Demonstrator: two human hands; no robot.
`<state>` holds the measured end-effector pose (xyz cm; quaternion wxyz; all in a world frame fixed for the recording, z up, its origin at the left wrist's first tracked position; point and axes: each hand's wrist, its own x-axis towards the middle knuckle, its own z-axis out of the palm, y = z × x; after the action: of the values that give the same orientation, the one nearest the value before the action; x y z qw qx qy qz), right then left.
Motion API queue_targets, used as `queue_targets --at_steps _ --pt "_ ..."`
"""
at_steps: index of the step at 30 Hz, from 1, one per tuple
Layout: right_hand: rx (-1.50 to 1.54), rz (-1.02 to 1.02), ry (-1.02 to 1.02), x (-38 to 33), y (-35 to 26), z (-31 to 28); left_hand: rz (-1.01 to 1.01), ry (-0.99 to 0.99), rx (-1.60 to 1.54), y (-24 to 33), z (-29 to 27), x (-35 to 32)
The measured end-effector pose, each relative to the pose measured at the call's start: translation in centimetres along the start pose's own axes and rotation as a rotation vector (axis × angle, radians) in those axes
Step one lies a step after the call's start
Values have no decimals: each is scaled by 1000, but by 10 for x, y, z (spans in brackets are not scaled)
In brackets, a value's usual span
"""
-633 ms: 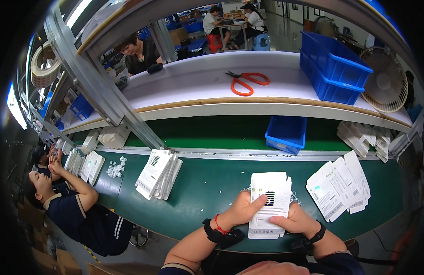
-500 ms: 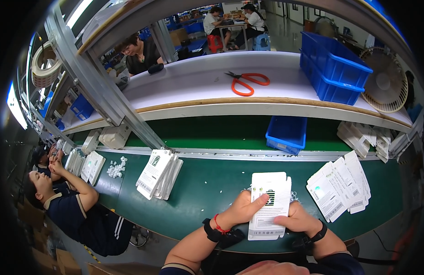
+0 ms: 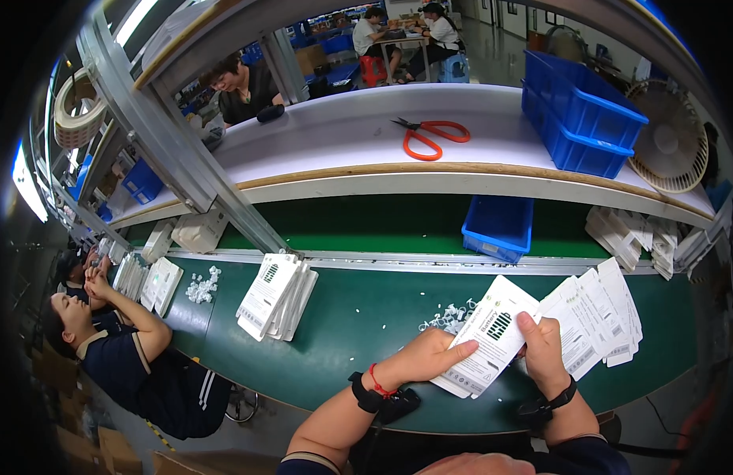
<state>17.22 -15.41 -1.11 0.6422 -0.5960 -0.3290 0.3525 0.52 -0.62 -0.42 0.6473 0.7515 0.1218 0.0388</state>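
Observation:
Both my hands grip a small pile of flat white cartons printed with a dark green battery picture (image 3: 505, 305), tilted to the right above the green bench. My left hand (image 3: 430, 356) is closed on the lower left edge, its thumb lying across the top face. At the right edge my right hand (image 3: 545, 356) is closed with its thumb on the face; the fingers behind are mostly hidden. Small white plastic bits (image 3: 452, 317) lie just behind the cartons. A fanned pile of similar white cartons (image 3: 576, 321) rests close beside my right hand.
Another carton stack (image 3: 273, 297) stands left on the green bench (image 3: 342, 317), with white bits (image 3: 201, 285) beyond it. A blue bin (image 3: 498, 229) sits behind the metal rail. The shelf above holds red-handled scissors (image 3: 431, 138) and stacked blue bins (image 3: 580, 115). A co-worker (image 3: 125, 348) sits left.
The cartons have gone from upright to tilted right. My right hand has moved up along their right edge. More of the white bits behind them now shows.

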Motion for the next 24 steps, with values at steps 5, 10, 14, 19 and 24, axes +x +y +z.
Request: queue_targets --at_steps 5,10,14,19,24 --pt "-135 149 -299 -2 -14 0 94 24 -31 -4 2 3" --pt "59 196 -482 0 -9 24 24 76 -166 2 -3 -8" --pt "-19 156 -457 -5 -14 13 30 97 -156 2 0 -2" --pt "137 97 -65 3 4 -4 114 -82 92 4 -16 -4" --pt "225 80 -44 6 -2 0 88 129 648 17 -22 -5"
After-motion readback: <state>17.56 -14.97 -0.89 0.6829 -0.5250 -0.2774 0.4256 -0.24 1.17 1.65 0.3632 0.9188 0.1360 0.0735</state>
